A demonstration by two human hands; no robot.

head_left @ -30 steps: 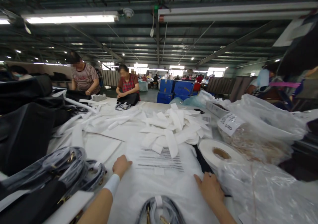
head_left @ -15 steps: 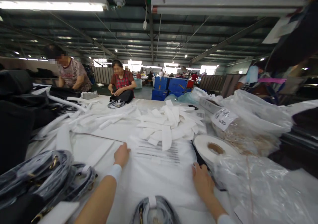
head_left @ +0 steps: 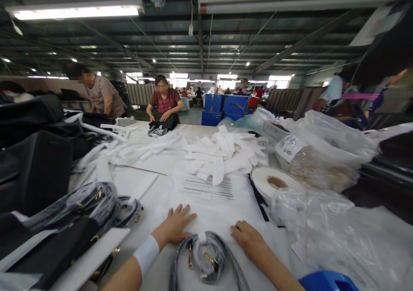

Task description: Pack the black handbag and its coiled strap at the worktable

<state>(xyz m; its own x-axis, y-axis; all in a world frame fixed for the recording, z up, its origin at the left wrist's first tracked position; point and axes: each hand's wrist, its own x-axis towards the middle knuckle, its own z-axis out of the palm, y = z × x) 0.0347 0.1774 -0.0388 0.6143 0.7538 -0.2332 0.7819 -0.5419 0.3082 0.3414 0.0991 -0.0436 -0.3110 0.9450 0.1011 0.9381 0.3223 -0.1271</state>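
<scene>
A white plastic bag (head_left: 222, 213) with printed dark lines lies flat across the table in front of me. My left hand (head_left: 176, 224) rests palm down on it, open with the fingers spread. On the bag's right part is my right hand (head_left: 250, 239), open, its fingers close together and slightly bent against the plastic. Between the hands, nearest to me, sits a coiled dark strap (head_left: 209, 256) in clear wrap with gold-coloured clasps and a white band. The left thumb is close beside this coil; whether it touches I cannot tell.
White strips (head_left: 226, 151) are heaped beyond the bag. A white tape roll (head_left: 274, 182) and clear plastic bags (head_left: 322, 230) lie right, with a blue object (head_left: 327, 280) at the bottom edge. More wrapped straps (head_left: 106, 200) and black bags (head_left: 38, 170) crowd the left. Co-workers stand across the table.
Both hands have drawn back toward me, and the left hand has spread from closed fingers at the bag's edge to lying flat. The view has shifted, showing more of the coiled strap and a blue object.
</scene>
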